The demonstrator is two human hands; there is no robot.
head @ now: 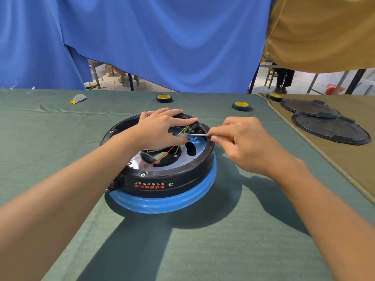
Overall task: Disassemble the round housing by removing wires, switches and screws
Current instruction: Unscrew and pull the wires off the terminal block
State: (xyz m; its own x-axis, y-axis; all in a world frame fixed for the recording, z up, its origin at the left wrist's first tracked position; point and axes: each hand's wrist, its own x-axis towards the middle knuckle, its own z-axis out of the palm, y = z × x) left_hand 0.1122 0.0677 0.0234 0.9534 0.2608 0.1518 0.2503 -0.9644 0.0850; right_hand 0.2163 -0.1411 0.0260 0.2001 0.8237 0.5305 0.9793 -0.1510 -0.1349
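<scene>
The round housing (pixel 162 185) lies upside down on the green cloth, black with a blue-wrapped lower rim. Inside it are a silver plate, a red wire (pixel 164 156) and a yellow-green wire (pixel 178 148). My left hand (pixel 162 128) lies across the housing's far side, fingers spread over the rim and thumb down by the wires. My right hand (pixel 243 142) grips a yellow-handled screwdriver (pixel 199 135). Its metal tip points left to the wire ends near the black switch block (pixel 194 126) at the inner rim.
Three rolls of black tape with yellow cores (pixel 164 97) (pixel 241 105) (pixel 274 96) sit at the back of the table. Two black round covers (pixel 330 130) lie on the tan cloth at right. A grey scrap (pixel 78 97) lies back left. Blue curtains hang behind.
</scene>
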